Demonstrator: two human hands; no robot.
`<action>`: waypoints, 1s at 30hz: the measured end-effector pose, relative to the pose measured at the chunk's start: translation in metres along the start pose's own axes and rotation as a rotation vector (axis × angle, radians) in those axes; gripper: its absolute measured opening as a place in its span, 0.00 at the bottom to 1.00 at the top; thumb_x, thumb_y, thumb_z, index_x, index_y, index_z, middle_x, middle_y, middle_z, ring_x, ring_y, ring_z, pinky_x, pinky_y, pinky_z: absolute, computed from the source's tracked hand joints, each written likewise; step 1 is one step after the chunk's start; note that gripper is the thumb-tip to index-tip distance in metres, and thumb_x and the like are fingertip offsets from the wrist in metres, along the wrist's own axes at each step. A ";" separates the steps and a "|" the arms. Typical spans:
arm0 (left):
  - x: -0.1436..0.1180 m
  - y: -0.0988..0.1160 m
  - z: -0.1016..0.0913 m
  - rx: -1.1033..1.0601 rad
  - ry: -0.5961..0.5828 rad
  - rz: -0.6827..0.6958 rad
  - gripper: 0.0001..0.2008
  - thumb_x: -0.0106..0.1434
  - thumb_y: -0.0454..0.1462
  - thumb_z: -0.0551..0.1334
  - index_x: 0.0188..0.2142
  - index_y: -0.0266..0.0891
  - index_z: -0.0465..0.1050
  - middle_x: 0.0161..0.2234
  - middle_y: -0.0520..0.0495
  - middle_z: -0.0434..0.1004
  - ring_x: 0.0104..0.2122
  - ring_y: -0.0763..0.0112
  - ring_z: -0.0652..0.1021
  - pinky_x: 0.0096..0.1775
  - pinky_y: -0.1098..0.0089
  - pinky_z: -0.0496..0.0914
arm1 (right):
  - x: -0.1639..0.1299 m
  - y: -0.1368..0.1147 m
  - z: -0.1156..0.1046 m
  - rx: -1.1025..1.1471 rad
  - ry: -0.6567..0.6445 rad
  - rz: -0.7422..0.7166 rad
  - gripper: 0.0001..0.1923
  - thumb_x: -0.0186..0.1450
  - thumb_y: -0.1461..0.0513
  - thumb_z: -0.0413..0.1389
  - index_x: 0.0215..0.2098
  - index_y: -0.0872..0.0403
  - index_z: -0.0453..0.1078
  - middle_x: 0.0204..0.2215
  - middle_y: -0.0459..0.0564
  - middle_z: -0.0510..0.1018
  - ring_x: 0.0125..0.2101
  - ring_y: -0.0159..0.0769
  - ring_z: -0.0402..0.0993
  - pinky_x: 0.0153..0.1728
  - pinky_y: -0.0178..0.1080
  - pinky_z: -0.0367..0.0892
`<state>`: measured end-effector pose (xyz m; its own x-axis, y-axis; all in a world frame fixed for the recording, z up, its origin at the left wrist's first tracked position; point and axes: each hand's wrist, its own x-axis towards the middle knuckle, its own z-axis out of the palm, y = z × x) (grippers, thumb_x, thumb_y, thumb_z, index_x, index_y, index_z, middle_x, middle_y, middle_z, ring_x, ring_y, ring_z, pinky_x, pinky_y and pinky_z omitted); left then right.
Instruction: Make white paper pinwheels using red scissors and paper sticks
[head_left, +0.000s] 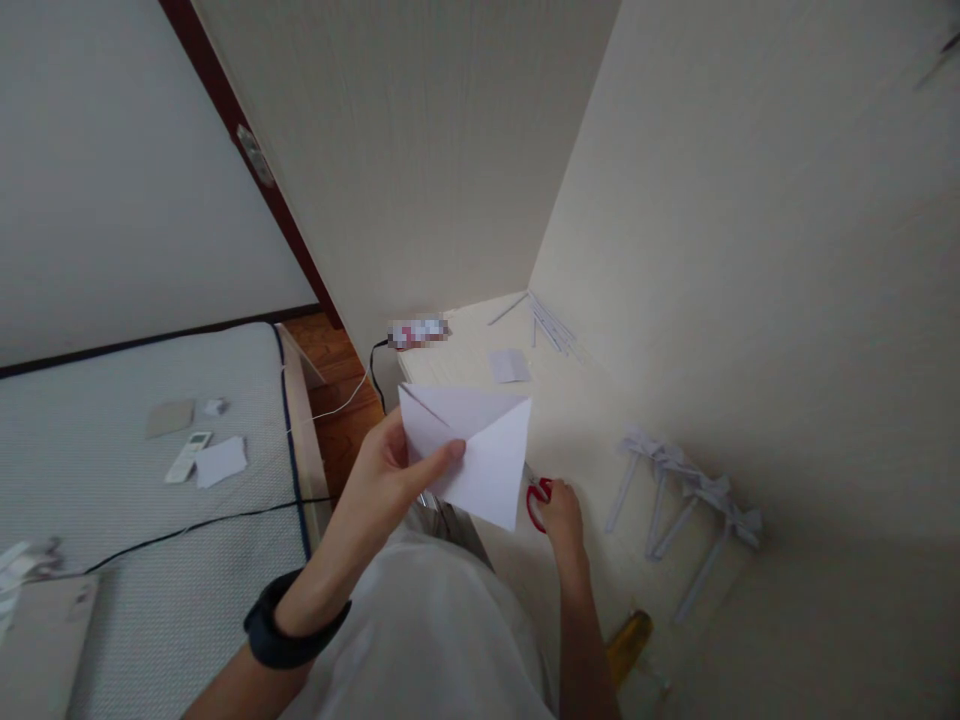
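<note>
The left hand [390, 470] pinches a folded white paper [472, 450] between thumb and fingers, holding it up over the desk [585, 400]. Just right of and below that paper, the right hand [564, 512] is closed around red-handled scissors [537, 498], blades hidden behind the sheet. Beyond the paper lies a small white scrap [510, 365]. Farther right, folded paper pieces [686, 500] lie along the wall. Well left, a remote [187, 455] lies on the bed [150, 540].

Left hand [390, 475] pinches folded white paper [472, 450] above desk [577, 420]. Right hand [562, 515] grips red-handled scissors [536, 500] just beside paper's lower edge. Folded paper pieces [686, 490] lie right; bed [150, 480] left.
</note>
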<state>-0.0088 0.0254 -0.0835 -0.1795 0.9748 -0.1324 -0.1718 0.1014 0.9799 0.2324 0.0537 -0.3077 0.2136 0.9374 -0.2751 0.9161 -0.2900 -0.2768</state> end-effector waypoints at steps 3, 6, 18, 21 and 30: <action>-0.001 0.002 -0.001 0.029 -0.006 -0.044 0.13 0.50 0.41 0.72 0.33 0.36 0.79 0.31 0.45 0.83 0.27 0.66 0.79 0.29 0.69 0.74 | 0.002 0.002 0.005 -0.001 0.039 -0.002 0.15 0.69 0.58 0.57 0.52 0.55 0.69 0.51 0.54 0.75 0.47 0.42 0.76 0.46 0.49 0.74; -0.001 0.004 -0.001 0.052 -0.020 -0.062 0.11 0.49 0.41 0.72 0.29 0.36 0.80 0.28 0.44 0.84 0.26 0.65 0.80 0.29 0.69 0.74 | 0.003 0.002 0.008 0.001 0.078 0.004 0.14 0.70 0.59 0.57 0.52 0.55 0.70 0.50 0.54 0.76 0.46 0.42 0.76 0.46 0.49 0.74; -0.006 0.009 -0.005 0.026 0.012 -0.101 0.10 0.46 0.40 0.74 0.25 0.36 0.80 0.26 0.45 0.84 0.23 0.67 0.79 0.27 0.71 0.74 | 0.000 -0.008 0.004 0.200 0.138 0.002 0.13 0.69 0.59 0.58 0.50 0.56 0.71 0.51 0.54 0.75 0.49 0.44 0.74 0.50 0.52 0.71; -0.007 0.007 -0.005 0.049 0.036 -0.129 0.13 0.46 0.42 0.74 0.24 0.35 0.79 0.25 0.44 0.83 0.23 0.65 0.80 0.25 0.70 0.74 | 0.003 -0.017 -0.008 0.353 0.113 -0.052 0.11 0.69 0.59 0.58 0.47 0.57 0.72 0.48 0.53 0.77 0.47 0.43 0.75 0.50 0.51 0.70; -0.014 -0.001 0.000 -0.022 -0.008 -0.158 0.11 0.46 0.39 0.75 0.29 0.36 0.82 0.29 0.45 0.86 0.25 0.67 0.81 0.30 0.70 0.76 | -0.035 -0.068 -0.084 0.955 0.060 -0.288 0.27 0.68 0.44 0.46 0.39 0.56 0.75 0.38 0.58 0.83 0.40 0.46 0.79 0.42 0.45 0.72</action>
<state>-0.0056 0.0121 -0.0830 -0.1408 0.9486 -0.2834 -0.2189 0.2493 0.9433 0.1913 0.0568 -0.2018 0.0673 0.9969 -0.0417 0.2843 -0.0593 -0.9569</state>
